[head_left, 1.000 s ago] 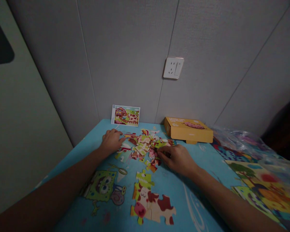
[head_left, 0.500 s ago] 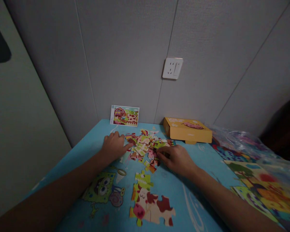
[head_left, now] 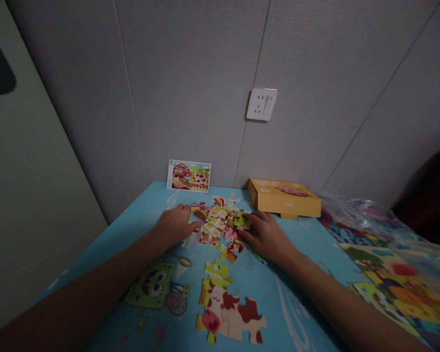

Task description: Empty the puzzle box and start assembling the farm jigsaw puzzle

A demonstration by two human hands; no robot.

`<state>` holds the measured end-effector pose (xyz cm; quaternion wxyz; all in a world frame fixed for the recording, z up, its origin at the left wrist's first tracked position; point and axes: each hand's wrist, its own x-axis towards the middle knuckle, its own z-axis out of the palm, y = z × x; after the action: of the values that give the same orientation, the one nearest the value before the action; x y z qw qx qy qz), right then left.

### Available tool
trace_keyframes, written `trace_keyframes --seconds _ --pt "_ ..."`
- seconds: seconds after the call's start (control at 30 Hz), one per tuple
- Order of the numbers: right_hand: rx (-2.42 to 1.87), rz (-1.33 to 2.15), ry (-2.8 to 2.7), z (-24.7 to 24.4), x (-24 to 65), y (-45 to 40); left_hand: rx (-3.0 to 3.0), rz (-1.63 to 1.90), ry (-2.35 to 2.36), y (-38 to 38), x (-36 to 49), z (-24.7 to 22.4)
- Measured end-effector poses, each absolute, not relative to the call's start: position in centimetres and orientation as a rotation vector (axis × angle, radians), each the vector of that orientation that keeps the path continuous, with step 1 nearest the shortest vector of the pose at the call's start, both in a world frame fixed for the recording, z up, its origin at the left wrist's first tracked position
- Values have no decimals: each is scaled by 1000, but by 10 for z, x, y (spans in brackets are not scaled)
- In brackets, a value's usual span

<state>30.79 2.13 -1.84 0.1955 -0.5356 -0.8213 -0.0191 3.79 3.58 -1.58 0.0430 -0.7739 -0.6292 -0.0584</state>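
Observation:
A heap of loose puzzle pieces [head_left: 216,222] lies on the blue printed tablecloth [head_left: 143,210]. My left hand [head_left: 175,225] rests at the heap's left edge, thumb stretched toward the pieces and fingers partly curled, with nothing visible in it. At the right edge, my right hand [head_left: 266,234] has its thumb and fingers apart around the pieces, fingertips touching a green one; whether it grips that piece is unclear. Nearer to me lies a joined section showing a cow [head_left: 229,313], with green pieces [head_left: 218,273] attached at its upper left.
A farm picture card [head_left: 189,176] leans against the wall at the back. Right of it sits a yellow box [head_left: 288,198]. Colourful picture sheets [head_left: 399,278] and clear plastic wrap [head_left: 370,220] lie at the right. A socket [head_left: 261,104] is on the wall.
My right hand's fingers have spread from a pinch and reach farther over the heap's right side. My left hand's fingers have curled down slightly.

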Motion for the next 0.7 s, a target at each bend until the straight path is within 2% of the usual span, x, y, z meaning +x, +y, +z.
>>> trace_keyframes --seconds 0.53,0.7 --pt "-1221 9 -2233 -9 303 16 -2292 -367 -1880 34 41 -15" --pt "-919 86 -2216 -1 298 6 -2550 -758 -1358 30 44 -12"
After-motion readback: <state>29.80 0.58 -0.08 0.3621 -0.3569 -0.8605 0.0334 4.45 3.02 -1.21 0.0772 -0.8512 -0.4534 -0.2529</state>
